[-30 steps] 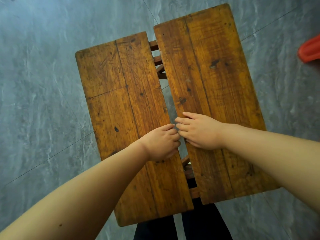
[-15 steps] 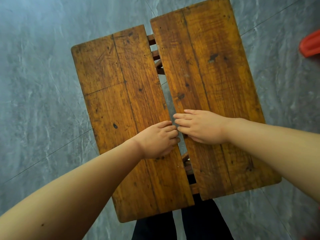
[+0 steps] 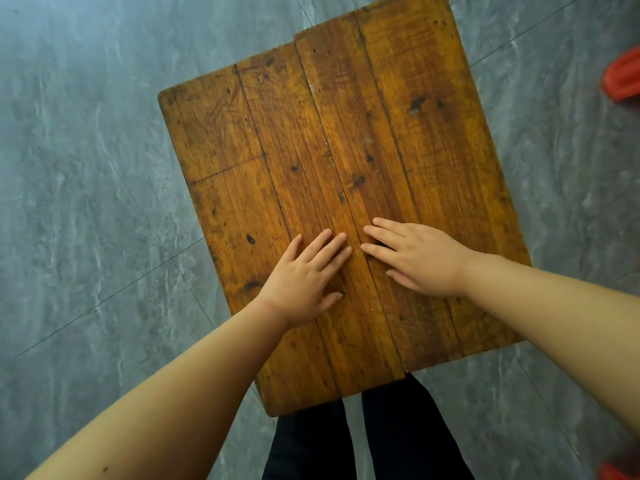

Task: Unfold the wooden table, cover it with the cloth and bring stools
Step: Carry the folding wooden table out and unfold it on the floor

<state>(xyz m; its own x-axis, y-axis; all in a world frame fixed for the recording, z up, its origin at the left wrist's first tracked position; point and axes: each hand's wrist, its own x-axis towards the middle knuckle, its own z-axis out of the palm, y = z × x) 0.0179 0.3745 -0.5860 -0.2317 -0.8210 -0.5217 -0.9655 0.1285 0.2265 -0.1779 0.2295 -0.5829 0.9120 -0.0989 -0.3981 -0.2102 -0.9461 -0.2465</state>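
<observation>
The worn brown wooden table [image 3: 311, 140] fills the middle of the view. Its two top halves lie flat and meet along a centre seam with no gap. The right half sits slightly further from me than the left. My left hand [image 3: 304, 275] rests palm down on the left half, fingers spread, just beside the seam. On the right half lies my right hand [image 3: 415, 258], also flat with fingers apart, its fingertips at the seam. Neither hand holds anything. No cloth is in view.
Grey marbled floor tiles [image 3: 86, 202] surround the table. A red plastic object [image 3: 623, 77] shows at the right edge, and another red bit [image 3: 620, 471] at the bottom right corner. My dark-trousered legs [image 3: 363, 438] stand at the table's near edge.
The gap between the two tabletop halves has closed and the frame beneath is now hidden. Both hands went from curled fingers at the inner edges to lying flat on the top.
</observation>
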